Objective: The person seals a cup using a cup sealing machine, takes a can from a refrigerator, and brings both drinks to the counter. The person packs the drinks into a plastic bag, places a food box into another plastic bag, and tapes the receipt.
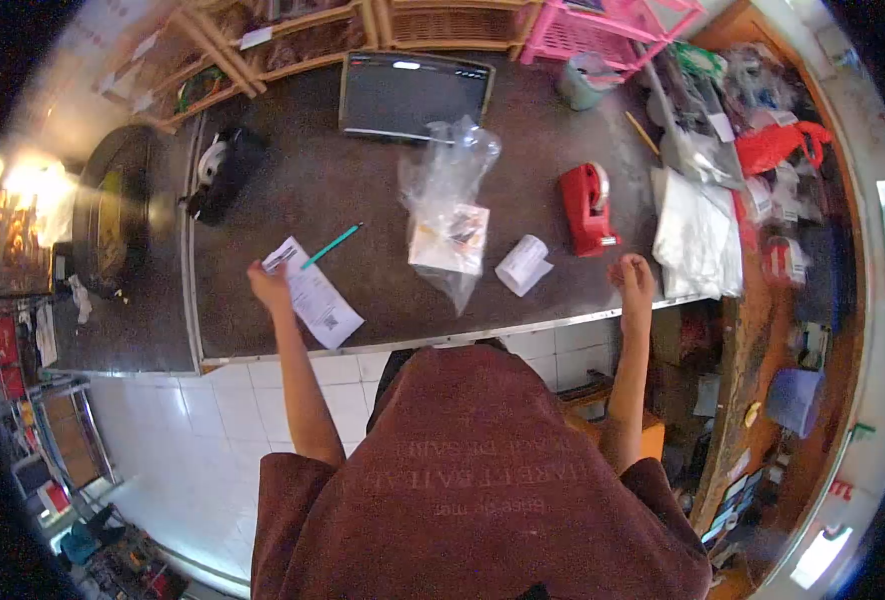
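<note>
My left hand grips the upper left edge of a printed paper slip lying on the dark table. A green pencil rests partly against that slip. My right hand is over the table's front edge, its fingers curled together; whatever they may hold is too small to tell. Just beyond it stands a red tape dispenser. Between my hands are a small curled roll of printed paper and a clear plastic bag with a pale, picture-printed packet in or under it.
A dark-screened tablet stands at the back, below wicker shelves and a pink rack. A grey-green cup is nearby. White plastic bags lie at the right; a black device sits at the left.
</note>
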A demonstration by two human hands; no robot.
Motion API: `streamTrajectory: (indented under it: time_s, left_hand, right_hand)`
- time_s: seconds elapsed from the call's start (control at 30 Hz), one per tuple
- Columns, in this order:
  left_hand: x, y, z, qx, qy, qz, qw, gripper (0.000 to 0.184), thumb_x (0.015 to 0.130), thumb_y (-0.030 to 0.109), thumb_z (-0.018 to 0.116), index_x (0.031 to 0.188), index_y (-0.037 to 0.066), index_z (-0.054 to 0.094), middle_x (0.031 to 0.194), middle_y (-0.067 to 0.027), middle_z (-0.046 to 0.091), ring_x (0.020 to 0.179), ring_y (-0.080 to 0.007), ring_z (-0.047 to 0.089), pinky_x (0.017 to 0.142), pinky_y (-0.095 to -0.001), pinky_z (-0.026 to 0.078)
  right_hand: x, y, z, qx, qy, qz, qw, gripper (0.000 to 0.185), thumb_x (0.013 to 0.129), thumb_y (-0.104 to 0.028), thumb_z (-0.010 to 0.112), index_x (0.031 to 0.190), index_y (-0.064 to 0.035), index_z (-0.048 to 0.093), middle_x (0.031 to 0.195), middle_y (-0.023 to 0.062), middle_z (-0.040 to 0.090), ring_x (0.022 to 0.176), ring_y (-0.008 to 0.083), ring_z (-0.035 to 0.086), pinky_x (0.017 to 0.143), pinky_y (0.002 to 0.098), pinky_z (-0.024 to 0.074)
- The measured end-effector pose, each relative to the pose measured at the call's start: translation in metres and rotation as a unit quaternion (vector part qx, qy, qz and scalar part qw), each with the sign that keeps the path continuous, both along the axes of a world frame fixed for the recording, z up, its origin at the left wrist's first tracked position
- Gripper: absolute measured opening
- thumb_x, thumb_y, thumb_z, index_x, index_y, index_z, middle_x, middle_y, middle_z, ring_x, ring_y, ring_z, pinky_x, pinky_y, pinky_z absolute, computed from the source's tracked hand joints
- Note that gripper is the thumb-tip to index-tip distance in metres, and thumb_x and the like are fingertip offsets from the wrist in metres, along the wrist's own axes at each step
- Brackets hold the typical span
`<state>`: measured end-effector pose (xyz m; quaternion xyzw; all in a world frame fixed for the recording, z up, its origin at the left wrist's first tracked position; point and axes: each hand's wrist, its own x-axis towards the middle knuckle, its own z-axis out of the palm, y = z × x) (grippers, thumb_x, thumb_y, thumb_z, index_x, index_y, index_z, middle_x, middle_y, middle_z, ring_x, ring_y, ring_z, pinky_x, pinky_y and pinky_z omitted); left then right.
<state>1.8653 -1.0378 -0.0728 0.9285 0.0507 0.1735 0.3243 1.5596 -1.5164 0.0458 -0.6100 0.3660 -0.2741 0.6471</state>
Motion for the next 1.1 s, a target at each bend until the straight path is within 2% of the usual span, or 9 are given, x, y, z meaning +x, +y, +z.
streamTrajectory:
  time_s: [0.17, 0.33, 0.43, 0.47, 0.67, 0.83, 0.93, 1.0, 1.1]
  left_hand:
    - [-0.004, -0.016, 0.050, -0.068, 0.006, -0.047, 0.997, 0.020, 0.073, 0.015, 0.066, 0.080, -0.001, 0.058, 0.069, -0.0056, 0.056, 0.061, -0.0117, 0.048, 0.057, -0.0259, 0.040]
    - [-0.095, -0.158, 0.206, -0.115, -0.073, -0.154, 0.979, 0.020, 0.083, 0.019, 0.057, 0.090, 0.000, 0.057, 0.076, -0.0031, 0.056, 0.068, -0.0087, 0.048, 0.061, -0.0229, 0.040]
    - [-0.160, -0.243, 0.218, -0.234, 0.049, -0.235, 0.942, 0.019, 0.084, 0.017, 0.055, 0.094, 0.002, 0.056, 0.082, -0.0053, 0.058, 0.071, -0.0081, 0.050, 0.061, -0.0237, 0.042]
    - [-0.179, -0.268, 0.223, -0.106, 0.174, -0.247, 0.947, 0.022, 0.083, 0.022, 0.055, 0.089, 0.001, 0.055, 0.074, -0.0077, 0.056, 0.066, -0.0085, 0.048, 0.055, -0.0266, 0.039]
    - [-0.271, -0.383, 0.048, -0.411, 0.384, -0.355, 0.747, 0.027, 0.085, 0.027, 0.054, 0.082, 0.000, 0.055, 0.068, -0.0016, 0.051, 0.059, -0.0092, 0.042, 0.052, -0.0264, 0.035]
    - [-0.303, -0.414, 0.080, -0.573, 0.474, -0.287, 0.604, 0.025, 0.086, 0.024, 0.052, 0.089, 0.000, 0.057, 0.084, -0.0051, 0.061, 0.071, -0.0100, 0.056, 0.062, -0.0239, 0.044]
    - [-0.313, -0.415, 0.064, -0.507, 0.475, -0.331, 0.639, 0.023, 0.083, 0.018, 0.057, 0.095, -0.001, 0.058, 0.088, -0.0048, 0.061, 0.077, -0.0102, 0.056, 0.067, -0.0237, 0.045]
    - [-0.309, -0.408, 0.058, -0.462, 0.486, -0.356, 0.651, 0.026, 0.080, 0.015, 0.060, 0.101, -0.001, 0.058, 0.092, -0.0055, 0.061, 0.079, -0.0110, 0.057, 0.071, -0.0243, 0.045]
    - [-0.310, -0.400, 0.053, -0.410, 0.492, -0.378, 0.669, 0.026, 0.079, 0.016, 0.062, 0.098, 0.000, 0.059, 0.092, -0.0055, 0.062, 0.080, -0.0112, 0.057, 0.072, -0.0255, 0.045]
  right_hand:
    - [0.003, -0.064, -0.033, -0.098, 0.087, 0.045, 0.990, 0.020, 0.084, -0.021, 0.054, 0.088, -0.0016, 0.055, 0.074, 0.0013, 0.055, 0.068, 0.0087, 0.051, 0.060, 0.0240, 0.0436]
    - [0.035, -0.089, -0.048, -0.178, 0.153, 0.113, 0.965, 0.035, 0.083, -0.033, 0.053, 0.078, 0.0015, 0.061, 0.065, 0.0076, 0.059, 0.062, 0.0127, 0.054, 0.057, 0.0280, 0.0427]
    - [0.059, -0.093, -0.062, -0.174, 0.220, 0.173, 0.944, 0.046, 0.082, -0.040, 0.051, 0.069, 0.0031, 0.062, 0.054, 0.0118, 0.056, 0.052, 0.0141, 0.052, 0.053, 0.0320, 0.0415]
    - [0.060, -0.092, -0.062, -0.177, 0.215, 0.180, 0.943, 0.044, 0.082, -0.039, 0.053, 0.069, 0.0021, 0.062, 0.057, 0.0091, 0.056, 0.054, 0.0123, 0.051, 0.053, 0.0302, 0.0405]
    - [-0.027, -0.066, 0.045, -0.275, 0.133, 0.184, 0.934, 0.038, 0.080, -0.037, 0.056, 0.066, -0.0020, 0.063, 0.057, 0.0113, 0.057, 0.050, 0.0214, 0.053, 0.048, 0.0329, 0.0381]
    - [-0.104, -0.033, -0.010, -0.032, 0.294, 0.267, 0.917, 0.040, 0.078, -0.039, 0.058, 0.065, -0.0019, 0.062, 0.079, 0.0130, 0.062, 0.067, 0.0230, 0.057, 0.054, 0.0328, 0.0427]
    - [-0.114, -0.042, -0.038, -0.334, 0.398, 0.321, 0.792, 0.038, 0.079, -0.038, 0.058, 0.070, -0.0007, 0.063, 0.073, 0.0149, 0.061, 0.060, 0.0254, 0.056, 0.054, 0.0342, 0.0418]
    - [-0.094, -0.073, -0.027, -0.237, 0.506, 0.347, 0.753, 0.045, 0.074, -0.046, 0.057, 0.074, -0.0009, 0.063, 0.084, 0.0200, 0.061, 0.080, 0.0347, 0.058, 0.065, 0.0421, 0.0461]
    - [-0.046, -0.090, -0.038, -0.289, 0.246, 0.269, 0.885, 0.042, 0.071, -0.042, 0.061, 0.078, -0.0003, 0.064, 0.077, 0.0187, 0.061, 0.073, 0.0345, 0.059, 0.064, 0.0398, 0.0466]
